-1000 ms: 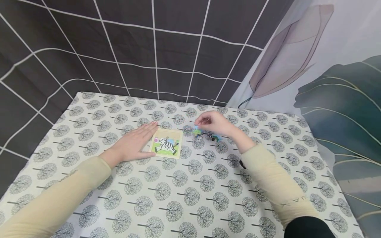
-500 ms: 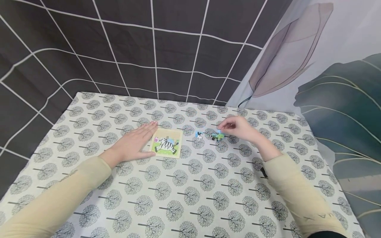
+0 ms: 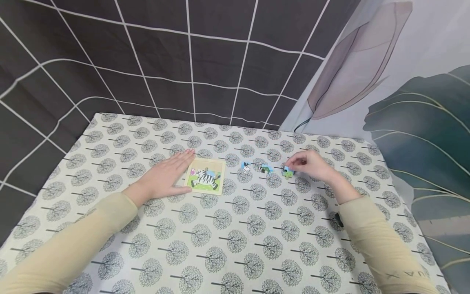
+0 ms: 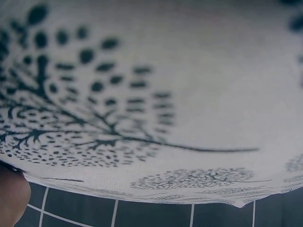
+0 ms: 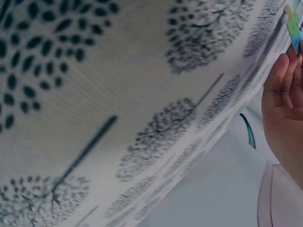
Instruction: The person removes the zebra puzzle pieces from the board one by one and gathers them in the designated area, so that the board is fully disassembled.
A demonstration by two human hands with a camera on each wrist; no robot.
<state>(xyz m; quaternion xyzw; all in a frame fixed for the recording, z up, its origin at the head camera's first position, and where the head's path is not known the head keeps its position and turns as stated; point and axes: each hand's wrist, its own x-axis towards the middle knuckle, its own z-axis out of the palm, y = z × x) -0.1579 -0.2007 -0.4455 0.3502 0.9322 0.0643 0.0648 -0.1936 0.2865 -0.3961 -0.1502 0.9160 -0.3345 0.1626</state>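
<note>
Beige sleeves (image 3: 385, 245) up front, over a tree-print tablecloth (image 3: 227, 224). Left hand (image 3: 163, 177) lies flat, fingers straight, right against the left edge of a wooden zebra puzzle board (image 3: 216, 164); striped body's in, top strip's bare wood. Right hand (image 3: 312, 164), well off to the right, is pinching a green-and-blue puzzle piece (image 3: 288, 173). Zebra-head piece (image 3: 246, 167) and a green-black piece (image 3: 266, 168) sit loose between. Dark grid curtain (image 3: 158, 53) behind everything.

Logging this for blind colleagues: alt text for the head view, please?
A person's right grip pinches a blue-and-green puzzle piece; their left grip lies flat at the left edge of an incomplete zebra puzzle tray. Loose pieces lie right of it, on a tree-print tablecloth.
</note>
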